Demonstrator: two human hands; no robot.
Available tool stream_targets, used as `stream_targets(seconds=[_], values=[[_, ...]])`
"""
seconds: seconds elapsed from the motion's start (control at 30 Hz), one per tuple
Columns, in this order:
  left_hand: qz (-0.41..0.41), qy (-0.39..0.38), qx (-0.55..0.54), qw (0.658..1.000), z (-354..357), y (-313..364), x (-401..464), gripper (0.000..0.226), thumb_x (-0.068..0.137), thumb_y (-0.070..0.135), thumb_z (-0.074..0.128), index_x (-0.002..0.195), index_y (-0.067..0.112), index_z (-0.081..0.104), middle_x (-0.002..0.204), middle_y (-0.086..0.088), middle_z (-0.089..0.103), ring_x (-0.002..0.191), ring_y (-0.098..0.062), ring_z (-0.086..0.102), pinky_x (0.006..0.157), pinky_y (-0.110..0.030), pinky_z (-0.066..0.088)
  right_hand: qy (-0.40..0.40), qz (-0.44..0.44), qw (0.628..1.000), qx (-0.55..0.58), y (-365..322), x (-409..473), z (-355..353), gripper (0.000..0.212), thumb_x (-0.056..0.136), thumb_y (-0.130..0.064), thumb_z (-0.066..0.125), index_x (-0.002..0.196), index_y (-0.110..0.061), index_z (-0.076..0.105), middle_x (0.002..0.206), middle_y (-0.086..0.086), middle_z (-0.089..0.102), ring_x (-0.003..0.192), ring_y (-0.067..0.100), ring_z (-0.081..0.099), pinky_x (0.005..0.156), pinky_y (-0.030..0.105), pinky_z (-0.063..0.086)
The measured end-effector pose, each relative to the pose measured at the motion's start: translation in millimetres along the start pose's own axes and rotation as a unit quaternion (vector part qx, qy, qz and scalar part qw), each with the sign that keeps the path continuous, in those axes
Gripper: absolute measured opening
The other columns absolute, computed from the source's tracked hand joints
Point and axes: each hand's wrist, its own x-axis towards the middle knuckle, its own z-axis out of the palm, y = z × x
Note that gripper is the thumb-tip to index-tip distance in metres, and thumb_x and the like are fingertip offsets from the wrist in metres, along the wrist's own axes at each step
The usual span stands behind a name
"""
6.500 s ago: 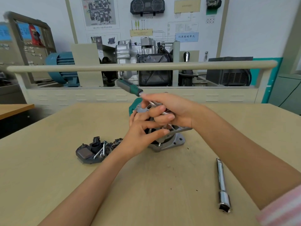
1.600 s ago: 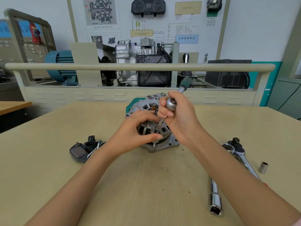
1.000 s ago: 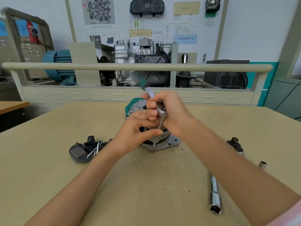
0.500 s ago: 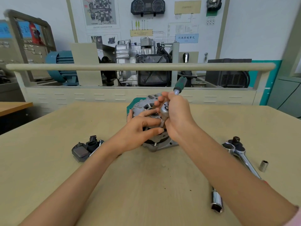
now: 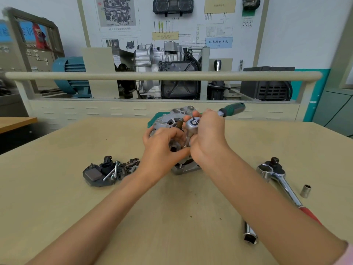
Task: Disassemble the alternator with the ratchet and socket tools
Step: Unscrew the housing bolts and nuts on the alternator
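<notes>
- Left hand (image 5: pixel 162 148): bare, no glove, ring or watch visible.
- Left forearm (image 5: pixel 107 211): uncovered along its whole visible length; no sleeve in view.
- Right hand (image 5: pixel 208 138): bare, no glove, ring or watch visible.
- Right forearm (image 5: pixel 267 203): uncovered up to the near right corner.
- Sleeve (image 5: pixel 346 254): pale pink fabric edge at the near right corner; faint stripes, too blurred to confirm.

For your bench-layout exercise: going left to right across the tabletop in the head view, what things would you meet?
Removed black parts → left hand → alternator → right hand → red-handled ratchet → loose socket.
</notes>
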Motion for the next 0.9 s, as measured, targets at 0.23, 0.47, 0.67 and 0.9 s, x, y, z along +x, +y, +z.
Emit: stream_targets(seconds=[0.23,0.47,0.67,0.9], values=[[0.037,-0.215,-0.044,0.975,-23.6,-8.6,13.6,0.012,0.089,0.018,0.06,0.086,0.027,0.068,0.092,0.022,0.064,0.095,0.012,0.052,0.115,-0.045,-0.001,-0.208,0.171,0.95,-0.161,-25.9,11.4,3.4,0.018,0.1,-0.017,0.038,0.086,-0.013,0.05,0.041,-0.009,0.036,0.03,0.005,0.034,0.034,0.014,0.031],[0.002,-0.048,-0.064,0.997,-6.8,-1.1,3.3,0.037,0.066,0.001,0.074,0.054,0.029,0.052,0.047,0.018,0.054,0.058,0.013,0.05,0.096,-0.032,0.025,0.015,-0.082,0.995,-0.056,4.5,-7.5,9.8,0.039,0.103,-0.033,0.023,0.074,-0.014,0.038,0.053,-0.002,0.039,0.033,0.007,0.037,0.036,0.015,0.031],[0.012,0.019,-0.012,1.0,-8.8,-2.8,-8.3,0.031,0.072,0.029,0.07,0.072,0.038,0.04,0.069,0.02,0.051,0.079,0.014,0.046,0.098,-0.014,0.016,0.023,0.013,0.999,0.032,-6.6,-0.2,12.3,0.035,0.102,-0.026,0.027,0.071,-0.014,0.037,0.034,-0.007,0.035,0.034,0.01,0.033,0.04,0.017,0.03],[0.028,-0.211,-0.052,0.976,-22.1,-3.6,13.2,0.014,0.089,0.019,0.06,0.088,0.029,0.07,0.1,0.022,0.065,0.102,0.015,0.048,0.114,-0.049,-0.002,-0.225,0.212,0.941,-0.137,-32.6,14.0,3.7,0.033,0.099,-0.026,0.033,0.07,-0.014,0.042,0.038,-0.009,0.029,0.026,0.005,0.028,0.032,0.011,0.027]])
